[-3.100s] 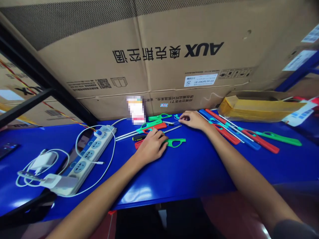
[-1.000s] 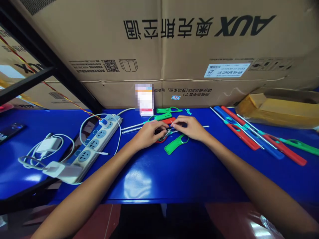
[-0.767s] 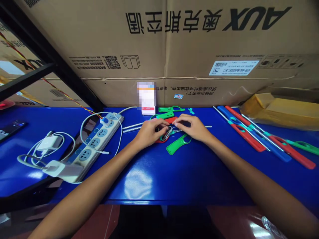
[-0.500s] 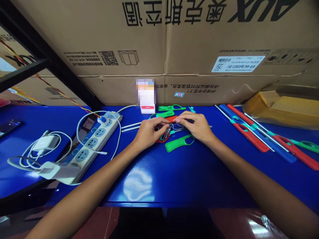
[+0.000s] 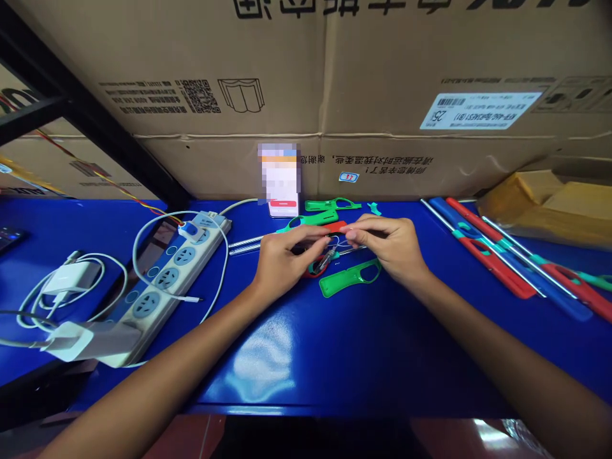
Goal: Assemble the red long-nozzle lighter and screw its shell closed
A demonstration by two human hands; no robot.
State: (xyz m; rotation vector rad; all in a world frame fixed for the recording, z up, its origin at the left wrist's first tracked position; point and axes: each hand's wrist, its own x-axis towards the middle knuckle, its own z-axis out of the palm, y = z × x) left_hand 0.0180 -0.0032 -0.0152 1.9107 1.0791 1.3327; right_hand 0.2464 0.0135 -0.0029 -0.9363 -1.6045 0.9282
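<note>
My left hand (image 5: 287, 258) is closed over a red handle piece and a small clear part with thin wires (image 5: 326, 261); what its fingertips pinch is too small to tell. Close beside it, my right hand (image 5: 389, 245) has thumb and forefinger pressed together near the wires, on something I cannot make out. A red piece (image 5: 335, 227) shows just behind the fingertips. Below the hands lies a green handle shell (image 5: 347, 279). Behind them are another green handle (image 5: 313, 219) and a green shell (image 5: 329, 204), with a small teal part (image 5: 374, 208) to the right.
A lit phone (image 5: 282, 185) leans on the cardboard box (image 5: 382, 115). The power strip (image 5: 167, 277) with chargers and cables is at left. Several red, blue and green lighters with metal rods (image 5: 502, 255) lie at right, near an open brown carton (image 5: 549, 201).
The view has shifted slightly closer. My right hand has drawn a little to the right and its fingers are curled more. My left hand stays at the red piece.
</note>
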